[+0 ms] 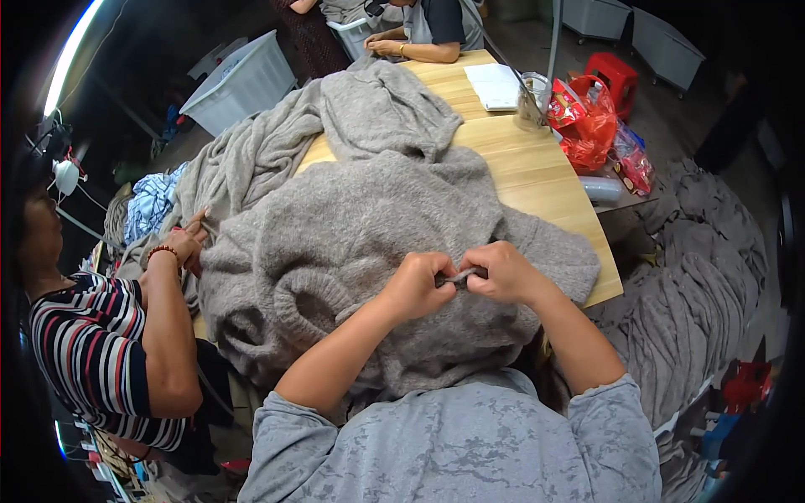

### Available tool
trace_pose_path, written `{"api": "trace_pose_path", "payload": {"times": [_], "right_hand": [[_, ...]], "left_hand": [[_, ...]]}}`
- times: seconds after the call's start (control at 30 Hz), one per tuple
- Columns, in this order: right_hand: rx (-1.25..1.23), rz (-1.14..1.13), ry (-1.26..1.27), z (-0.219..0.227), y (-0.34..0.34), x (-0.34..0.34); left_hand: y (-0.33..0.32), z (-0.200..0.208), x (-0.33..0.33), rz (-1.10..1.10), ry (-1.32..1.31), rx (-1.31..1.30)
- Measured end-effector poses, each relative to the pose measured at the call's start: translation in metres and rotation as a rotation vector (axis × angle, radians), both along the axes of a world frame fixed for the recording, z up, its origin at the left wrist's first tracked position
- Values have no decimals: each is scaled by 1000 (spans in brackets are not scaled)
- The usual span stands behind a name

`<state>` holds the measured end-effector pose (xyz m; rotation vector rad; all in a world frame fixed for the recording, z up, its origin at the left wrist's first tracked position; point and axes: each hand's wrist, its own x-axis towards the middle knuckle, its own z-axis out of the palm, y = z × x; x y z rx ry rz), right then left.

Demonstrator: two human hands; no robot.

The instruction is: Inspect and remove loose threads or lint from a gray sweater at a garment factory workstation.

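A grey-brown knitted sweater (369, 218) lies spread in front of me, with its ribbed collar (293, 306) toward the left. My left hand (419, 285) is closed, thumb and fingers pinching a narrow edge of the knit. Close beside it, my right hand (501, 272) pinches the same edge, and a short twisted bit of it shows between the two hands. Whether any small thread or tool is inside my fingers is hidden. More grey knitwear (381, 105) is heaped beyond the sweater on the wooden table (537, 180).
At my left, a person in a striped shirt (92, 335) handles the knitwear; another person (432, 33) leans on the far edge. White paper (492, 86) and red plastic bags (587, 126) sit at the right. A large grey fabric pile (688, 277) and a white bin (243, 84) flank the table.
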<state>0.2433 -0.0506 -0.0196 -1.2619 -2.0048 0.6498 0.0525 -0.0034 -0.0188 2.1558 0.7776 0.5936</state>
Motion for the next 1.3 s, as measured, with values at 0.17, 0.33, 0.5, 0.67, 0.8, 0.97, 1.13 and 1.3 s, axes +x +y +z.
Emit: {"api": "trace_pose_path", "payload": {"times": [0.17, 0.33, 0.5, 0.67, 0.8, 0.97, 1.13, 1.3], "right_hand": [[-144, 18, 164, 3, 2, 2], [-580, 121, 470, 9, 4, 1], [-240, 7, 227, 8, 3, -6], [-372, -82, 382, 7, 3, -5], [-398, -89, 408, 12, 0, -7], [-260, -59, 231, 15, -5, -7], [-458, -66, 436, 9, 0, -8], [-472, 8, 464, 13, -1, -8]], "left_hand": [[5, 5, -5, -34, -61, -222], [5, 3, -6, -76, -89, -248], [5, 4, -4, -10, -113, -205], [-1, 16, -8, 36, -47, -294], [-4, 22, -10, 33, -26, -187], [-6, 16, -10, -51, -76, 168], [-6, 11, -11, -51, -98, -19], [1, 16, -12, 3, -161, -419]]}}
